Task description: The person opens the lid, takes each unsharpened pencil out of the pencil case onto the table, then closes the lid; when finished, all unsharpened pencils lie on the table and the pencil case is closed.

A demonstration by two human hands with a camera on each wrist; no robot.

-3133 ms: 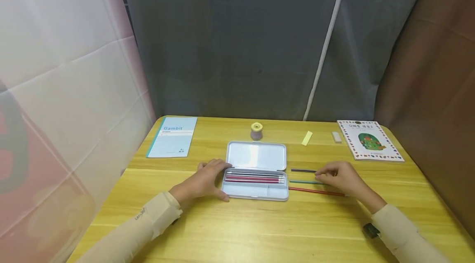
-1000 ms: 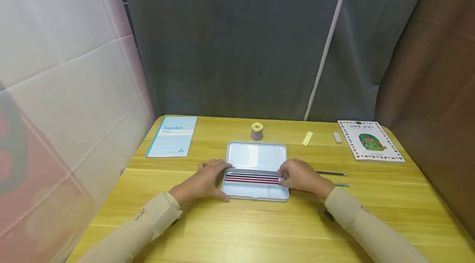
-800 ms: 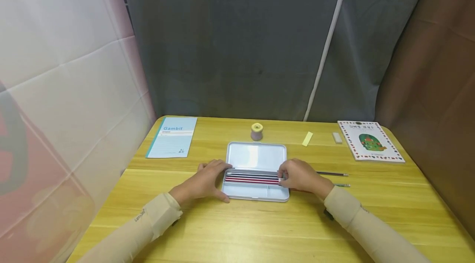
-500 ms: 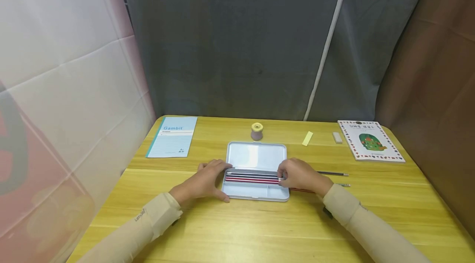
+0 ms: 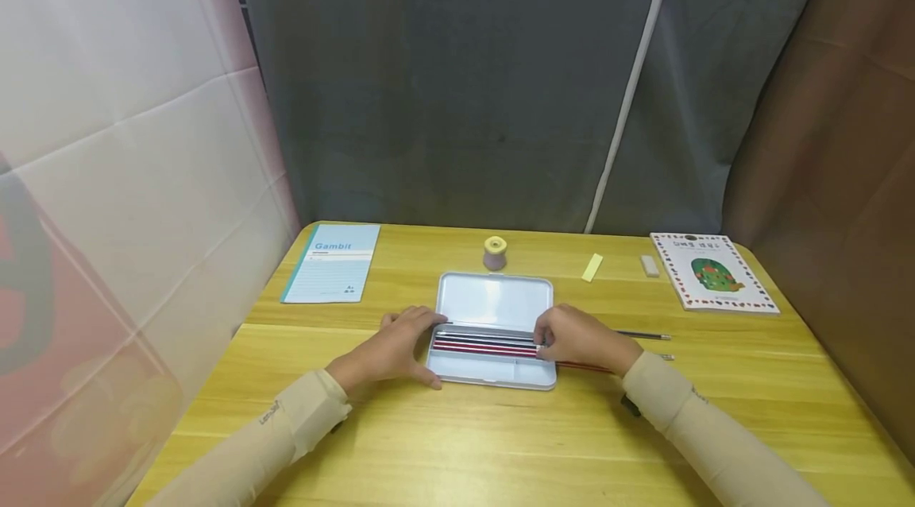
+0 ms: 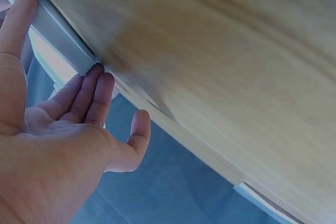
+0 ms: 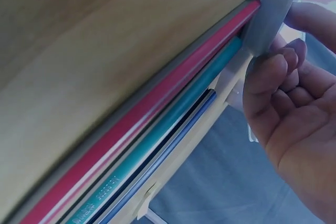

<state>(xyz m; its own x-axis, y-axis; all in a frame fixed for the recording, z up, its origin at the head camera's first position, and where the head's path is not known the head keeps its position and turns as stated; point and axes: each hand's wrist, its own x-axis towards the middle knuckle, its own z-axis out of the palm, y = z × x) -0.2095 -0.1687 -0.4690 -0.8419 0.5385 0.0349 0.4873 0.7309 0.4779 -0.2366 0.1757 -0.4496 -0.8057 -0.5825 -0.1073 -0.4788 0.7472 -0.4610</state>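
Observation:
A white metal pencil case (image 5: 472, 369) lies with its lid raised on the wooden table. Several black and red pencils (image 5: 486, 349) rest side by side in its rear compartment. My left hand (image 5: 393, 348) grips the case's left end, thumb at the front edge and fingers by the hinge corner; the left wrist view shows the thumb along the wall. At the right end, my right hand (image 5: 581, 338) reaches over the wall with curled fingers, pinching at the eraser ends of the pencils. Which pencil it pinches I cannot tell. Its thumb tip is partly hidden by the wall.
Right of the case lie a red pencil (image 7: 157, 98), a teal pencil (image 7: 173, 124) and a dark blue pencil (image 5: 646, 335), partly under my right hand. Behind are a yellow-topped sharpener-like object (image 5: 495, 253), a yellow strip (image 5: 592, 267), a white eraser (image 5: 649, 265), a notebook (image 5: 334, 265) and a picture book (image 5: 715, 272).
My right hand has moved left from above the loose pencils to the case's right end, and has stayed there over the last second with barely any motion. The left hand has kept its hold.

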